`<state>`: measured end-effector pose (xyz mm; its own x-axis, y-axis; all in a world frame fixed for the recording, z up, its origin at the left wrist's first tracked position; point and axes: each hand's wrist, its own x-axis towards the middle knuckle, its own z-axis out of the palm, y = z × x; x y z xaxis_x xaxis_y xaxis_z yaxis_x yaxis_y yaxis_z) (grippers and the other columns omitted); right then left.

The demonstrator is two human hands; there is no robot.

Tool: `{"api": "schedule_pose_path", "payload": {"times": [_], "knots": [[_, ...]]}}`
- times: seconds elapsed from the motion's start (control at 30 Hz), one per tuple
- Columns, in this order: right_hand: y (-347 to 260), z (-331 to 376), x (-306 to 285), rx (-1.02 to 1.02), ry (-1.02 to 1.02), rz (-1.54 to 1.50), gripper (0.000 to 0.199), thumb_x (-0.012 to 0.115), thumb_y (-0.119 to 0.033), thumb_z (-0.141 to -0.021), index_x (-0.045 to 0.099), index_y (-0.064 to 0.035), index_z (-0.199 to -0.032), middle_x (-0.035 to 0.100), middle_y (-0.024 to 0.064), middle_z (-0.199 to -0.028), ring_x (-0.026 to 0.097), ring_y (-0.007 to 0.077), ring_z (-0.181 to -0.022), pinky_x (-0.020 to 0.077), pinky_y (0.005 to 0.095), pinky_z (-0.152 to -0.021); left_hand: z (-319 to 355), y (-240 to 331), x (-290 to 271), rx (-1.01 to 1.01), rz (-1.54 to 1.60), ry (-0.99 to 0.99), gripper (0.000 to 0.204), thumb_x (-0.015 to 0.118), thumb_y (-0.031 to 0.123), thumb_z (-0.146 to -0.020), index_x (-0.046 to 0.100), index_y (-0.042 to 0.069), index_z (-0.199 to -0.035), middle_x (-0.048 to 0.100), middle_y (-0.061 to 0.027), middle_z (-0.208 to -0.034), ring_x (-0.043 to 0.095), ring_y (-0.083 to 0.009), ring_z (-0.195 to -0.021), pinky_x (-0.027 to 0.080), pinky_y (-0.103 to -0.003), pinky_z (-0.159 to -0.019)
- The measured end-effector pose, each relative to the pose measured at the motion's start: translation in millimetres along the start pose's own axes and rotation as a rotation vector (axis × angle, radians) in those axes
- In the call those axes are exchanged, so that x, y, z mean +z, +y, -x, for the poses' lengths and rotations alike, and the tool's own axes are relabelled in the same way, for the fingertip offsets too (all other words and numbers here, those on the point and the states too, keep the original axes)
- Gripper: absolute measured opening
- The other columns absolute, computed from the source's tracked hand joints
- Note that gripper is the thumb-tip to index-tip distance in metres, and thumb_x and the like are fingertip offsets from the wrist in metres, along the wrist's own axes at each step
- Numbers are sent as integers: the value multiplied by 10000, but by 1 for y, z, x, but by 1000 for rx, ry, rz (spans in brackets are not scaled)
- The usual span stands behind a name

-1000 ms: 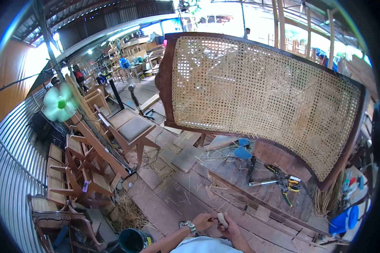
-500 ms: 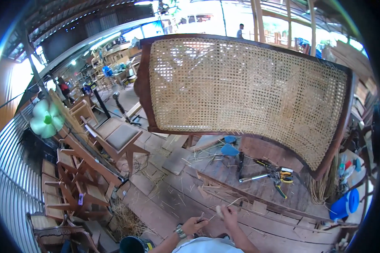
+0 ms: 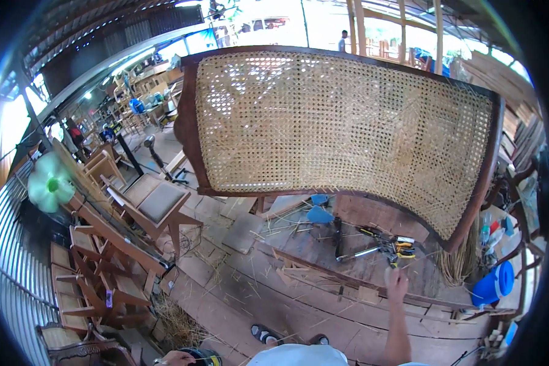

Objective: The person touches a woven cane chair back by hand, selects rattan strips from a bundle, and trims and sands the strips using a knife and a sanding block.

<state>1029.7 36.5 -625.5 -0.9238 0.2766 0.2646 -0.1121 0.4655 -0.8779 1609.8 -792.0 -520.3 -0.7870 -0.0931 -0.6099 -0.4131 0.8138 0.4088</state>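
Note:
My right hand point(image 3: 398, 285) reaches out over the front edge of the low wooden bench point(image 3: 311, 253). Its fingers are closed on a small pale lump point(image 3: 387, 277) whose kind I cannot make out. Just beyond it lie pliers with yellow-and-black handles point(image 3: 404, 249) and other hand tools. My left hand point(image 3: 180, 358) is low at the bottom edge, beside a dark bucket point(image 3: 208, 356); its fingers are too cut off to read. Behind the bench stands a large dark wooden frame with woven cane point(image 3: 341, 128), its lower edge curved.
Loose cane strands and offcuts litter the floor point(image 3: 250, 287). Stacked wooden chair frames point(image 3: 97, 274) and a spinning green fan point(image 3: 52, 183) are at left. A blue bucket point(image 3: 493, 284) stands right, near a hanging cane bundle point(image 3: 456, 263). A person point(image 3: 343, 41) is far off.
My hands were together in front of me with a cane strand and the pale lump. They have parted: right to the bench by the pliers, left down to the dark bucket.

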Motion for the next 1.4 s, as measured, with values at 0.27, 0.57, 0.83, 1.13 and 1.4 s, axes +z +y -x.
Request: {"api": "schedule_pose_path", "payload": {"times": [0.27, 0.57, 0.83, 1.13, 1.4], "knots": [[-74, 237, 200, 354, -424, -439, 328, 843, -351, -1269, 917, -80, -1100, 811, -33, -1021, 687, 96, -935, 571, 358, -821, -183, 166, 61, 136, 86, 151, 857, 746, 824, -1183, 784, 186, -1754, 806, -198, -1746, 750, -438, -1620, 602, -583, -1354], [-177, 283, 246, 514, -524, -521, 407, 812, -392, -1285, 904, -41, -1101, 826, -8, -1030, 709, 112, -949, 573, 360, -827, -228, 292, 67, 135, 509, 125, 574, 768, 634, -1284, 905, 77, -1273, 838, -30, -964, 745, -182, -863, 609, -446, -808], [42, 50, 78, -148, 85, -124, 472, 801, -432, -1267, 827, -20, -1038, 795, 157, -880, 723, 280, -809, 603, 495, -797, -23, 168, -24, 61, 386, -58, 481, 775, 526, -1304, 922, 87, -1433, 869, -41, -1035, 749, -136, -914, 616, -342, -857], [33, 181, 156, 104, -255, -123, 390, 895, -423, -1220, 914, -36, -1184, 861, 58, -910, 802, 207, -842, 653, 452, -818, -78, 49, 68, -47, -48, 108, 1176, 913, 877, -1022, 683, 46, -1822, 792, -310, -1721, 782, -479, -1568, 611, -546, -1344], [-145, 313, 225, 319, -630, -342, 377, 816, -371, -1291, 920, -57, -1110, 799, -17, -935, 682, 89, -873, 585, 358, -814, -218, 310, 82, 272, 704, -39, 729, 802, 717, -1221, 864, 53, -1516, 935, -191, -1312, 880, -329, -1175, 677, -477, -1032]]}}
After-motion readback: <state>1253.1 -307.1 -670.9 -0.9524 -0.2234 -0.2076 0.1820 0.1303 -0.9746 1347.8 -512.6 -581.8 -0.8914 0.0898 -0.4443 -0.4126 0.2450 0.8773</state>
